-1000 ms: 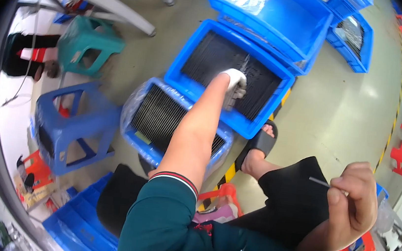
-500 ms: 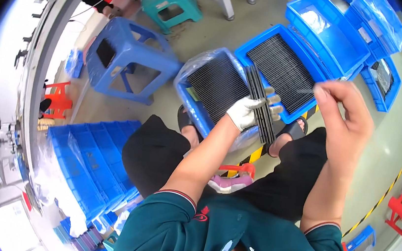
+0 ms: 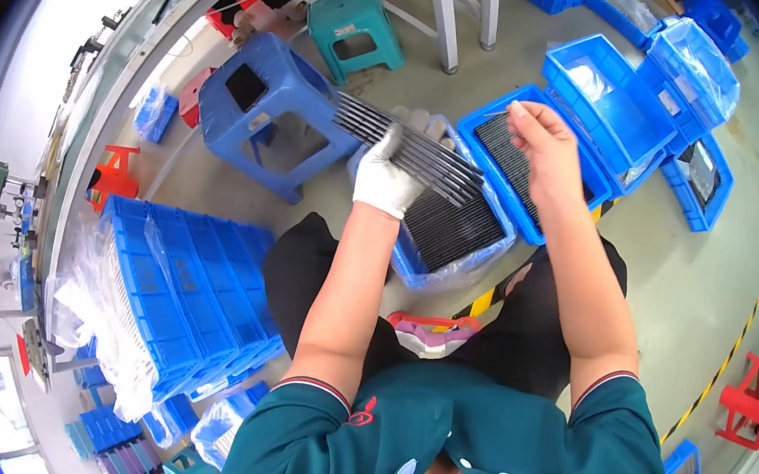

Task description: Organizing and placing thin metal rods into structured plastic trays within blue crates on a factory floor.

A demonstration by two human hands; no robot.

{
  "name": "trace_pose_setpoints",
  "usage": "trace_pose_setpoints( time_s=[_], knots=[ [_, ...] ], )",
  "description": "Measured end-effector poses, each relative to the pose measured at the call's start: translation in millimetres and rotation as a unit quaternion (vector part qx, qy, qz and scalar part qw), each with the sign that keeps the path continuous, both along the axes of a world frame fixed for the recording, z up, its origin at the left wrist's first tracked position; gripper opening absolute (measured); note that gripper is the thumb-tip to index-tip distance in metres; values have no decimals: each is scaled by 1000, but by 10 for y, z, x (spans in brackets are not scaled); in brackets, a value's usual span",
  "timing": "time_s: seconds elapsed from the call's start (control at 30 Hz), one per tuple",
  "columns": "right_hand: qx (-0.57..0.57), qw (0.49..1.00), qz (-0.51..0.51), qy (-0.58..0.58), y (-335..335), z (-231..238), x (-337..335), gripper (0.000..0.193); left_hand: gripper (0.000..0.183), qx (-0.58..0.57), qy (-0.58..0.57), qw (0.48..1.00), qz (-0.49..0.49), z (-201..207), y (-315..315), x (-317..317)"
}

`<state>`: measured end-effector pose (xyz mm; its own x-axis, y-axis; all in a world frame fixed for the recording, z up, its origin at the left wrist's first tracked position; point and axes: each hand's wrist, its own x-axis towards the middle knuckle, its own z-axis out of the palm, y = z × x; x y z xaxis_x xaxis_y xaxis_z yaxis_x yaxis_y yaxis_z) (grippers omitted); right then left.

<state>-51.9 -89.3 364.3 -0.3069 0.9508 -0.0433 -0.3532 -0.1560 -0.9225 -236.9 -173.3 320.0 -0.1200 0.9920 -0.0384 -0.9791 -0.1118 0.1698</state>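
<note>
My left hand (image 3: 384,179), in a white glove, is wrapped round a fanned bundle of slim black rods (image 3: 438,171), held aslant over the boxes. My bare right hand (image 3: 546,153) pinches a thin, pin-like piece (image 3: 494,114) between thumb and fingertips, a little right of the bundle and apart from it. Below the bundle, a plastic-lined blue box (image 3: 497,241) holds rows of similar black rods (image 3: 450,231). Under my right hand stands a second blue box (image 3: 596,185) with more rods (image 3: 506,153), partly hidden by my hand and forearm.
A blue stool (image 3: 270,84) stands ahead on the left, with a green stool (image 3: 351,32) beyond. Stacked blue crates (image 3: 191,290) rise by my left side. More blue bins (image 3: 614,105) lie at the far right. A red stool (image 3: 752,401) is right of the yellow-black floor line.
My left hand has moved left and up, turning the rod bundle flatter across the view. My right hand has come left toward the bundle, still pinching the thin piece. The view has shifted.
</note>
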Motion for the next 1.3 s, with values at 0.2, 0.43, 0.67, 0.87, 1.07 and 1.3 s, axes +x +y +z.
trace_pose_setpoints(
  time_s=[0.2,0.43,0.67,0.87,1.07,1.3],
  knots=[
    [-181,976,-19,116,-168,-317,-359,17,24,-8,4,997,71,148,166,21],
    [-180,962,-12,206,-185,-103,-457,14,25,-21,-13,998,59,284,163,148],
    [-146,970,2,194,-255,3,-487,15,19,-163,38,983,78,503,222,84],
    [-87,989,4,119,-151,24,-382,15,17,-176,67,979,73,451,167,-183],
    [74,994,47,-72,-158,127,-282,13,17,-168,21,982,84,400,25,-406],
    [313,921,30,-228,-247,87,-446,9,19,-204,52,974,83,433,-3,-505]
  ],
)
